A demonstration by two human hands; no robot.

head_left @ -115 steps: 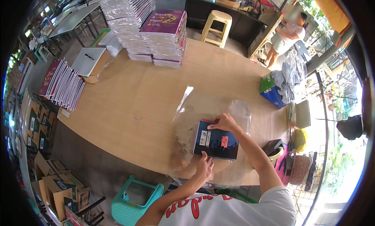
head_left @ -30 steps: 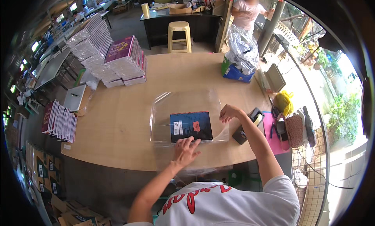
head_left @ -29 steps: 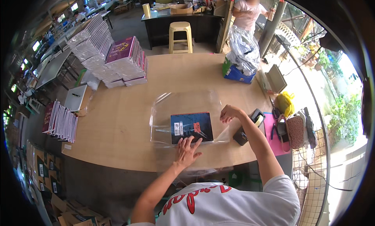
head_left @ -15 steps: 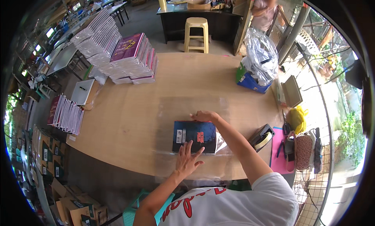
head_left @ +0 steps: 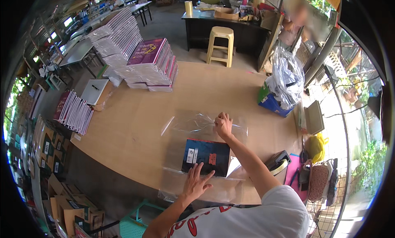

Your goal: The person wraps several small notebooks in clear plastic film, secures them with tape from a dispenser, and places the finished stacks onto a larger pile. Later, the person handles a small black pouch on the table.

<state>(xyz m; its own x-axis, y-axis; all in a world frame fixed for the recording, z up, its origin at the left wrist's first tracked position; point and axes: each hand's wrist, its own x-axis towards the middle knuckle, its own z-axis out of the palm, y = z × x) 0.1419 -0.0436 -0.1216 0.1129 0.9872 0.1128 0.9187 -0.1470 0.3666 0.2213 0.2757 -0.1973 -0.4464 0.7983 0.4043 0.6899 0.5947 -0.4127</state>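
- Close to the near edge of a broad, light-brown wooden tabletop (head_left: 135, 110) lies a dark-blue, spiral-bound notebook (head_left: 205, 155), its cover bearing a white label and red-orange print, with a red strip along its far edge.
- Beneath and around the notebook spreads a clear plastic sheet (head_left: 185, 125), creased and glinting on its far side and reaching the surface's near edge.
- On the notebook's near side rests the left hand (head_left: 196, 183), its fingers spread over the cover.
- Beyond the notebook's far edge, the right hand (head_left: 223, 125) is over the far part of the sheet, fingers curled; I cannot tell whether they pinch the film.
- Just beside the notebook's right edge, a white paper corner (head_left: 234, 167) shows, partly behind the right forearm.
- Toward the surface's near right corner stands a black tape dispenser (head_left: 275, 160), beside a flat pink sheet (head_left: 294, 166).
- At the far right corner sits a blue-and-green box (head_left: 275, 105), heaped with crumpled clear plastic (head_left: 288, 75).
- By the far left corner rise tall stacks of purple-covered books (head_left: 150, 53).
- Against the left edge are a fanned pile of similar books (head_left: 76, 114) and a shallow grey tray (head_left: 91, 95) carrying a black pen (head_left: 95, 87).
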